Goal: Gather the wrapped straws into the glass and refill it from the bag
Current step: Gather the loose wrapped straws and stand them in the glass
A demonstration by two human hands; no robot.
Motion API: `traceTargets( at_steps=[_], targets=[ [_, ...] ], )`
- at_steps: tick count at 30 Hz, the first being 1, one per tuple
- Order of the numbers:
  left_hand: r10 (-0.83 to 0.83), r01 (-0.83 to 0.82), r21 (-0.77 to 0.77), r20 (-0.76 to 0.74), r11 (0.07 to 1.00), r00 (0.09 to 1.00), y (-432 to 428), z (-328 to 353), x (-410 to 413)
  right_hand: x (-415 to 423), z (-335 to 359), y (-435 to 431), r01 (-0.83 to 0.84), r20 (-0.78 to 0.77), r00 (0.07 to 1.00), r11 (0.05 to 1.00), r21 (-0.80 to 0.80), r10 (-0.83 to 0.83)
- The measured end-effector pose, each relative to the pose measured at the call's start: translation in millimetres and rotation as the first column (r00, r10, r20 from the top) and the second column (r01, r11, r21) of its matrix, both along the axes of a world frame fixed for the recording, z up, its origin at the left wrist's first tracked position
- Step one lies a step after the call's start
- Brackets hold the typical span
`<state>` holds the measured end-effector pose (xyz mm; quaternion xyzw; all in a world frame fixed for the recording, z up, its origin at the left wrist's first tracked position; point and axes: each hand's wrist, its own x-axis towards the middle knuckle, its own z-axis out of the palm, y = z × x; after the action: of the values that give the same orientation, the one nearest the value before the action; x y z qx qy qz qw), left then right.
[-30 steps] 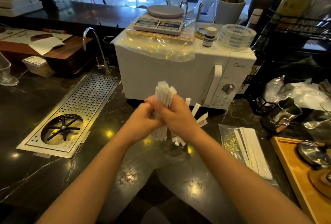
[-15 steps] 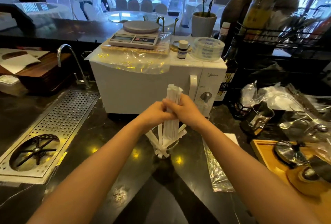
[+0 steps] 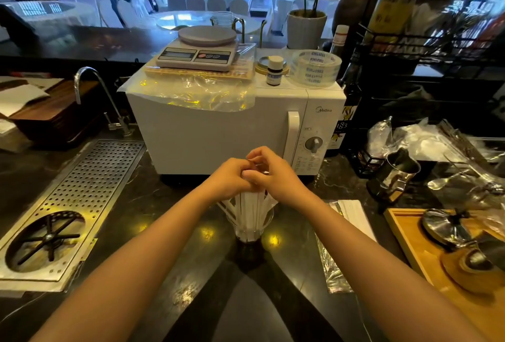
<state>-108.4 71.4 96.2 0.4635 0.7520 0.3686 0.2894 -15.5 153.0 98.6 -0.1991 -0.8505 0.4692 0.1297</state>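
A clear glass (image 3: 250,228) stands on the dark counter in front of the microwave. A bunch of white paper-wrapped straws (image 3: 252,211) stands in it, fanning out at the rim. My left hand (image 3: 231,179) and my right hand (image 3: 273,175) are clasped together over the tops of the straws, fingers wrapped around the bunch. The straw tops are hidden inside my hands. A clear plastic bag (image 3: 334,265) with more wrapped straws lies flat on the counter to the right of the glass.
A white microwave (image 3: 218,134) with a scale and tape rolls on top stands right behind the glass. A perforated steel drain tray (image 3: 82,194) lies to the left, beside a tap. A wooden tray (image 3: 426,257) with metal tools and a steel cup (image 3: 395,175) sit at the right.
The bunch of straws went down into the glass. My hands dropped with it and now cover the straw tops, which stuck out above my fingers before.
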Motion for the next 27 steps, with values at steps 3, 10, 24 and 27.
traceTargets(
  at_steps=[3,10,24,27],
  targets=[
    [0.019,-0.028,-0.059,-0.155,0.998,0.988,-0.9,-4.0,-2.9,1.5,-3.9,-0.8,-0.044,0.047,0.998,0.992,0.114,0.039],
    [-0.129,-0.024,-0.226,-0.634,0.974,0.762,-11.4,-10.7,-7.0,5.7,-6.8,-3.3,-0.257,0.312,0.944,0.832,0.492,0.107],
    [-0.296,0.023,-0.448,-0.551,0.894,0.781,-21.4,-15.4,-11.5,12.1,-17.0,-6.2,-0.423,0.534,0.843,0.686,0.592,0.059],
    [-0.216,-0.015,-0.371,-0.572,0.928,0.791,-21.4,-4.9,-11.6,16.6,-7.6,-3.8,-0.356,0.485,0.874,0.718,0.598,0.029]
  ],
)
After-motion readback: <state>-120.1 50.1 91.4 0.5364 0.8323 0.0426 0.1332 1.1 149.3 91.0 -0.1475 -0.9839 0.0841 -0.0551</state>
